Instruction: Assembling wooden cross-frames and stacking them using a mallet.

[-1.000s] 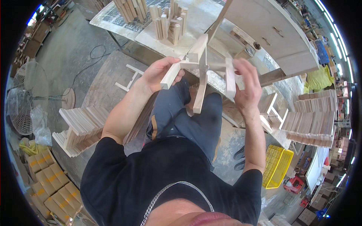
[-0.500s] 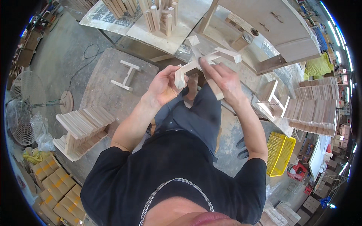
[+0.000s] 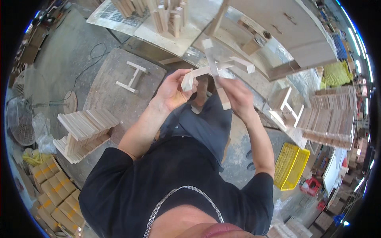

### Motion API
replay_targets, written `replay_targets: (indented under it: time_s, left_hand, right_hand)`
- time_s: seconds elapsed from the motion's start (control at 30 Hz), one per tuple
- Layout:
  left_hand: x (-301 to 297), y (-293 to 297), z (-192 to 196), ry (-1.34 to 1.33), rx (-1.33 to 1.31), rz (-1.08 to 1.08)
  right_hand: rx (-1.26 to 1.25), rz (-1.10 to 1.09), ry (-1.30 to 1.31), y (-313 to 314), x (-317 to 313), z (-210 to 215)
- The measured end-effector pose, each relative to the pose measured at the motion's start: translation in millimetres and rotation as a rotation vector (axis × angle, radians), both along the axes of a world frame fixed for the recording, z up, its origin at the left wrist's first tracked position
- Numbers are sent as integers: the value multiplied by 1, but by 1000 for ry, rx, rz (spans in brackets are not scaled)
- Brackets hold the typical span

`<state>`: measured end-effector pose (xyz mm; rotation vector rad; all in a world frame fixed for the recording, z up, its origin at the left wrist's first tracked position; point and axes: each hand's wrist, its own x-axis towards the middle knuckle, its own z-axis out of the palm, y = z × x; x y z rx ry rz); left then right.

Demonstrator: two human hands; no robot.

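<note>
Brown yellow-taped cartons [image 3: 53, 194] lower left

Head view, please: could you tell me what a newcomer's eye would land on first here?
At upper centre, the left hand and right hand hold up a pale wooden frame piece of crossed slats. Lower left sits a fanned stack of wooden slats on a round table, with a small H-shaped wooden piece farther back. A yellow plastic crate glows at right.

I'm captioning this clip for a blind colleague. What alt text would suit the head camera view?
Seen from above, a seated person holds a small frame of pale wooden slats in both hands, left hand at one end and right hand on the middle slat. A stack of wooden slats sits at left, a yellow crate at right.
</note>
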<state>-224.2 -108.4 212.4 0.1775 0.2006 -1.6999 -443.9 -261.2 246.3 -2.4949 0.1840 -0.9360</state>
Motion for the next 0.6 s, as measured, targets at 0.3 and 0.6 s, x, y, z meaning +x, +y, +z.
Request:
replay_targets:
  time_s: [0.3, 0.6]
  left_hand:
    - [58, 18, 25, -292, 58, 78]
    - [166, 4, 65, -1220, 172, 621]
  right_hand:
    - [117, -223, -99, -10, 34, 67]
    - [214, -2, -66, -50, 140, 118]
